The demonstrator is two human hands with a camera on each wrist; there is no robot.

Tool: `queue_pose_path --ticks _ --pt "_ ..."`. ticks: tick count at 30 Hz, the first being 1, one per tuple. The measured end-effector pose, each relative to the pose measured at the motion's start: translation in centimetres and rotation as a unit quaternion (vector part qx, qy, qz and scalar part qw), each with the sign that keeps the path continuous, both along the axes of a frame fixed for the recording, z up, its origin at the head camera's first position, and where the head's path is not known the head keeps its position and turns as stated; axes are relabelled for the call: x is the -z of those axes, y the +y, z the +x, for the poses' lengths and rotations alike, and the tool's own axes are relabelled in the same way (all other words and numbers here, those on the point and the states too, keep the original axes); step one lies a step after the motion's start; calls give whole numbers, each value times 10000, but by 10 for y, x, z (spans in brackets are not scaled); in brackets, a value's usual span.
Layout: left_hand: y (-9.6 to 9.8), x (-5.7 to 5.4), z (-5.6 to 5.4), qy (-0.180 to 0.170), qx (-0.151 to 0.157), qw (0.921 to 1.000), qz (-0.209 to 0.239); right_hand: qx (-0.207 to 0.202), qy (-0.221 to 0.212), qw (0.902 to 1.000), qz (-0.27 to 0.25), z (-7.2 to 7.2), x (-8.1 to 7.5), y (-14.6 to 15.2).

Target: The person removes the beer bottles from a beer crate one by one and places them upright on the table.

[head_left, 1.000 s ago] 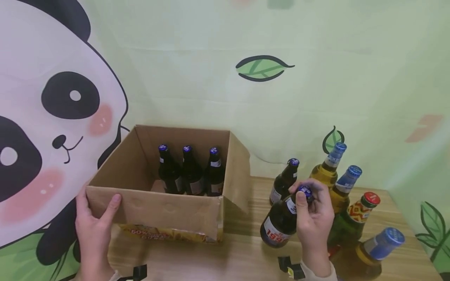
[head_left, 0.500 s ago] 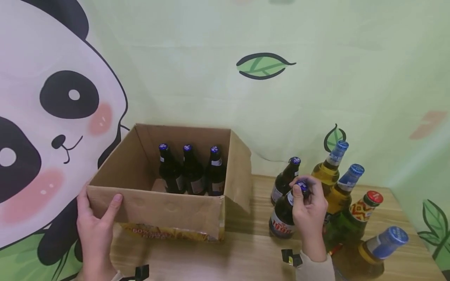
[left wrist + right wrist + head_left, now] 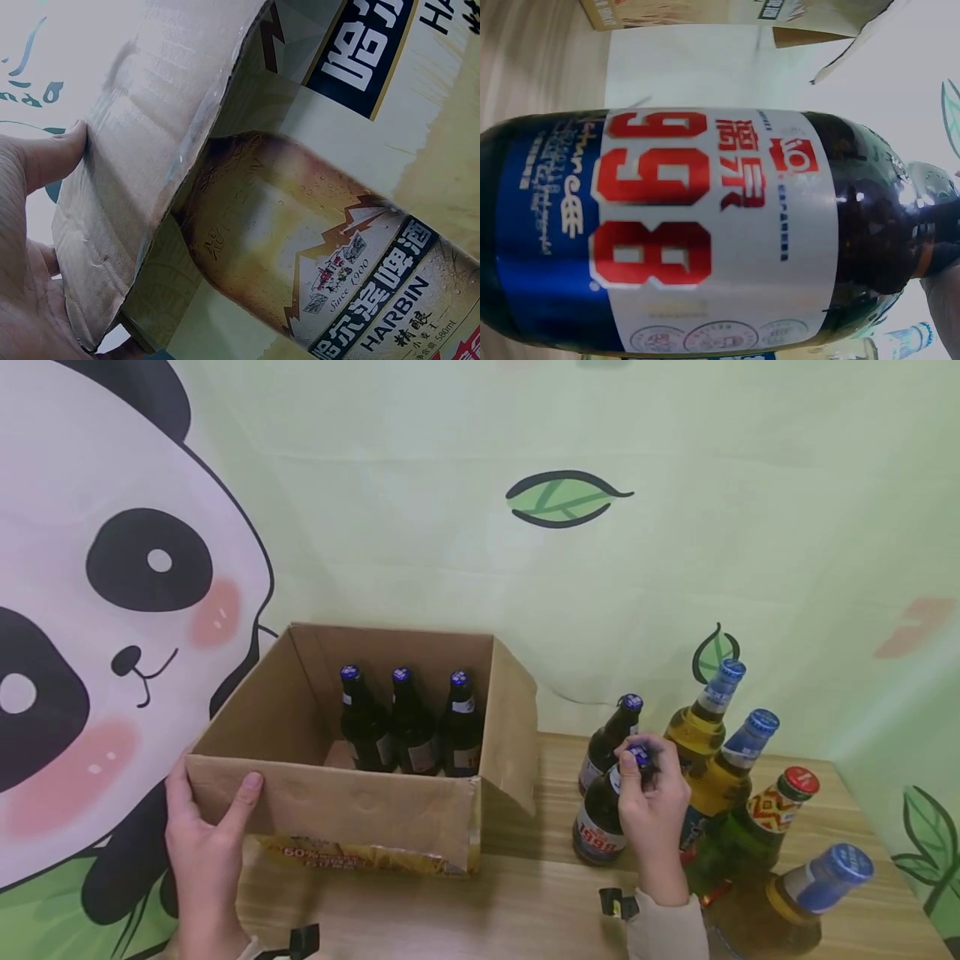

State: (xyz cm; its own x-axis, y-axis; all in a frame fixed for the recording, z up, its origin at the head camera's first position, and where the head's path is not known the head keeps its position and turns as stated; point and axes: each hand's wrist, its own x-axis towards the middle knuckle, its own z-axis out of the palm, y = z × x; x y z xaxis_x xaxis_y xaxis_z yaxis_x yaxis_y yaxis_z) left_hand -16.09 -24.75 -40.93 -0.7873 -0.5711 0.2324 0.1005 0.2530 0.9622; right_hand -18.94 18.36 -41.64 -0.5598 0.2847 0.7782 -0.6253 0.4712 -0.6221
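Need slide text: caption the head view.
Left hand holds a carton containing three bottles; right hand grips another bottle by its top.

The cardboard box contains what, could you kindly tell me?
Three dark bottles with blue caps stand inside the box; anything low behind its front side is hidden.

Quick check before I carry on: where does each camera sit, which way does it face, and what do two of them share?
Head: worn on the head, facing forward and down at the cardboard box and bottles; left hand and right hand both show.
Left wrist: on that wrist, facing the box's brown flap and printed side; part of the hand shows at left.
Right wrist: on that wrist, facing the held bottle; a sliver of hand shows at right.
Shared: head and right wrist both show that bottle and the box.
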Motion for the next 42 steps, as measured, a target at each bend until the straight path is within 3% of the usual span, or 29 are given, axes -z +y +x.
queue_pose_path --ticks 8,11,15,21,25,33,42 --pt "1 1 -1 115 38 9999 -105 293 -203 9993 82 -7 14 4" --pt "0 2 -1 165 26 9998 -140 345 -320 9989 81 -14 27 10" --pt "0 1 -1 98 -16 9999 -105 236 -562 9981 65 -24 44 20" --pt "0 0 1 -60 -35 10000 47 -56 -703 9972 -247 -28 55 21" --pt "0 0 1 -91 2 10000 39 -82 -519 9975 -473 -31 61 18" --pt "0 0 1 -51 69 9999 135 2 113 9991 -414 -28 50 8" --pt "-2 1 0 -65 27 10000 35 -4 368 9982 -465 -37 51 10"
